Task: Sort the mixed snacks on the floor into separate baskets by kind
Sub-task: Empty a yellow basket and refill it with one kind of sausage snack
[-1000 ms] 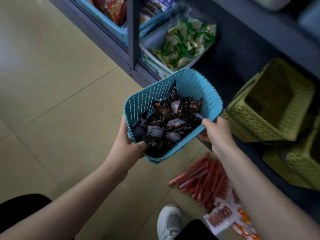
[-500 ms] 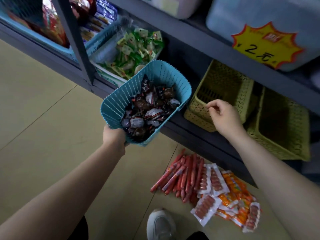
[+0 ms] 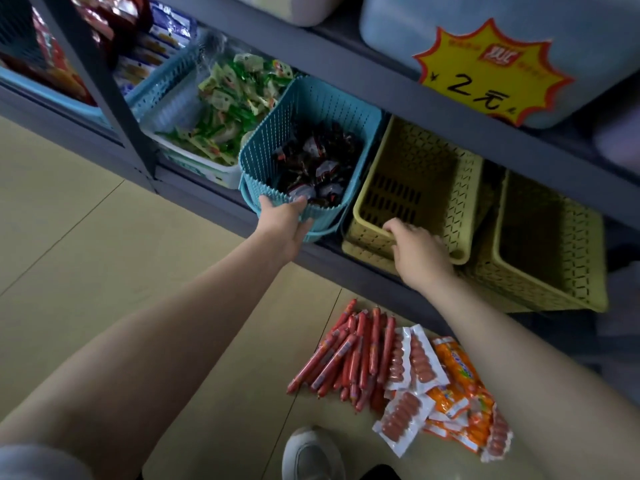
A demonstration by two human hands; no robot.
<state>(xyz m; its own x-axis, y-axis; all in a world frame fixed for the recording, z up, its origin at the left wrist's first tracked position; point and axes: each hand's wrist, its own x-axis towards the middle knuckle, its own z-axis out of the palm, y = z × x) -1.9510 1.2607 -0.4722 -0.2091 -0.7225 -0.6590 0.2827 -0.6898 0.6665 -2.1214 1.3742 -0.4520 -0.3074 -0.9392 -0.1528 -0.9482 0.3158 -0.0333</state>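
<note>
The left hand [image 3: 284, 225] is clamped on the near rim of the blue basket [image 3: 277, 133], fingers curled over the edge, with the basket resting on the bottom shelf [image 3: 214, 202] and tilted slightly toward the person. The right hand [image 3: 417, 249] is closed around the near rim of the empty yellow basket [image 3: 464, 188] just to the right; the two baskets sit side by side, touching or nearly so.

The blue basket overhangs the shelf lip at its near edge, so letting go too soon could, I judge, tip it forward and spill its contents onto the floor. Pulling the yellow basket out could also drag its neighbour, since it seems nested on another yellow basket beneath.

The blue basket holds dark-wrapped snacks [image 3: 317, 168], heaped in its lower half. To its left a white basket [image 3: 194, 157] is full of green-and-white packets [image 3: 228, 109]. Far left, another blue basket [image 3: 162, 84] holds mixed packets too dim to name. A second empty yellow basket [image 3: 554, 244] stands at far right.

Still unsorted on the floor [image 3: 104, 254], near the person's white shoe [image 3: 311, 452]: red sausage sticks [image 3: 349, 355], white packs of small sausages [image 3: 412, 368] and orange packs [image 3: 460, 379], overlapping in one pile.
</note>
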